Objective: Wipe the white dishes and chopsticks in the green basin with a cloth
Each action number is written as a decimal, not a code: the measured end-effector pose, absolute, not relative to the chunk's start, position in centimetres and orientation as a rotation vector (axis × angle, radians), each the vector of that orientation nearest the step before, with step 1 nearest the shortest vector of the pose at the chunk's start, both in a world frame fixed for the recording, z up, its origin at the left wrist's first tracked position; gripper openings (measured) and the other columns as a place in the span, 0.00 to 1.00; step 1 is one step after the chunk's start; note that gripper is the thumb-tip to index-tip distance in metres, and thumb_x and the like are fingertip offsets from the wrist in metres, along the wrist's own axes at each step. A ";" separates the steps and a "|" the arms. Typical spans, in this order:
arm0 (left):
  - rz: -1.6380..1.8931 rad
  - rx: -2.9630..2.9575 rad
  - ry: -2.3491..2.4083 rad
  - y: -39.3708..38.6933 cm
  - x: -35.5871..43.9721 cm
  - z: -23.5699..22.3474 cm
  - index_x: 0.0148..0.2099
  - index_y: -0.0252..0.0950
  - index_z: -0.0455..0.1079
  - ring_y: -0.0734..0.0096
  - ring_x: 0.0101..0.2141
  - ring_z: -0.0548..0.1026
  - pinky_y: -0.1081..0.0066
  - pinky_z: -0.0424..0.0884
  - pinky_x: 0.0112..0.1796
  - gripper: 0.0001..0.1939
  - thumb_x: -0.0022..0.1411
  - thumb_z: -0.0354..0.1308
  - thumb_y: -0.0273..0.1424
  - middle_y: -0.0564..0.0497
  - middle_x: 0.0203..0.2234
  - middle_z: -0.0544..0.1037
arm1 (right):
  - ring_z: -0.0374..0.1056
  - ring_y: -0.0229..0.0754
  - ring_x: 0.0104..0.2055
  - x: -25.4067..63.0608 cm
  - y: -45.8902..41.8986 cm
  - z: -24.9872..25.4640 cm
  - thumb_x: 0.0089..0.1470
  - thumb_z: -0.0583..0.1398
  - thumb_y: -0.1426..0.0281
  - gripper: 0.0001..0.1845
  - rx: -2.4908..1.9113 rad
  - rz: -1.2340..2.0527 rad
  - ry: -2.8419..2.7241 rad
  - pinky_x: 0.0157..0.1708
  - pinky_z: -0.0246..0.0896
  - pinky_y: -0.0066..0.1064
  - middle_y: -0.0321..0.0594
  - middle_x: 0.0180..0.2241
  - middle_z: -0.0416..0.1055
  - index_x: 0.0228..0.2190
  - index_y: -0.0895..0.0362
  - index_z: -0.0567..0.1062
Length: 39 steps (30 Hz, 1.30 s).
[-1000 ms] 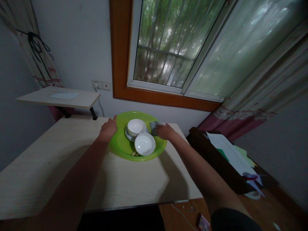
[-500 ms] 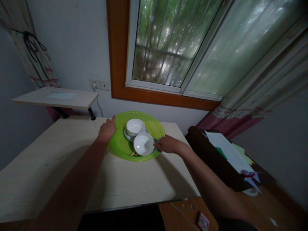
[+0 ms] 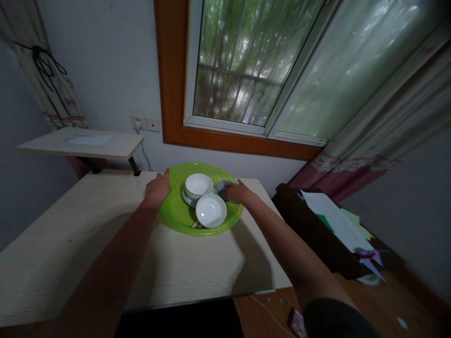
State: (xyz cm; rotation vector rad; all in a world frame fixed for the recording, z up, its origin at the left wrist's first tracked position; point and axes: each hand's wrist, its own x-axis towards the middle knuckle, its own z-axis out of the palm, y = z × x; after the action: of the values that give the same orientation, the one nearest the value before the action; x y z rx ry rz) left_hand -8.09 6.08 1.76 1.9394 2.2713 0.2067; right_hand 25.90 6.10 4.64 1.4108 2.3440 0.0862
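Observation:
A round green plastic basin (image 3: 176,213) stands on the light wooden table. Inside it a stack of white bowls (image 3: 199,184) rests on a plate (image 3: 188,198), and another white bowl (image 3: 211,211) sits in front. Wooden chopstick ends (image 3: 196,225) poke out beneath that front bowl. My left hand (image 3: 157,190) grips the basin's left rim, fingers closed around it. On the right side, my right hand (image 3: 238,191) is closed on a grey cloth (image 3: 222,188), which lies against the basin's inner side beside the stacked bowls.
A small raised shelf (image 3: 84,142) with a sheet of paper stands on the table's back left. Behind are the wall, a socket (image 3: 145,124) with a cord, and a window. Papers (image 3: 333,220) lie on a dark brown piece of furniture (image 3: 310,234) to the right.
My right hand has moved away from me along the basin's right side, taking the grey cloth from beside the front bowl toward the back. My left hand stays at the left rim.

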 end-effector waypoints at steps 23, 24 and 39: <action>0.155 2.085 2.453 2.0 -5.9 1.2 0.80 0.26 0.50 0.39 0.61 0.71 0.49 0.77 0.51 0.35 0.74 0.39 0.28 0.23 0.70 0.63 | 0.57 0.54 0.76 27.2 11.3 1.7 0.64 0.58 0.74 0.17 1.230 0.197 2.666 0.74 0.46 0.58 0.39 0.67 0.73 0.46 0.50 0.85; 0.150 2.140 2.442 1.8 -5.7 1.1 0.79 0.25 0.52 0.36 0.64 0.67 0.48 0.77 0.52 0.35 0.74 0.40 0.28 0.23 0.72 0.60 | 0.57 0.54 0.76 27.1 11.4 1.7 0.64 0.58 0.74 0.18 1.238 0.190 2.665 0.74 0.47 0.58 0.39 0.67 0.73 0.46 0.49 0.85; 0.110 2.337 2.284 7.6 -5.3 3.8 0.78 0.29 0.56 0.42 0.57 0.74 0.52 0.75 0.51 0.31 0.76 0.39 0.27 0.25 0.63 0.68 | 0.57 0.55 0.76 27.0 11.4 1.8 0.63 0.59 0.72 0.17 1.228 0.159 2.677 0.73 0.48 0.61 0.40 0.67 0.73 0.47 0.49 0.85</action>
State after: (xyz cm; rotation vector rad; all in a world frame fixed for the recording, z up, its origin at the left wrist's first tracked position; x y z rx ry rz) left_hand -5.28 7.64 3.85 2.3368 2.2836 0.1097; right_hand 27.02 11.45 1.84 1.2283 2.6771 0.1586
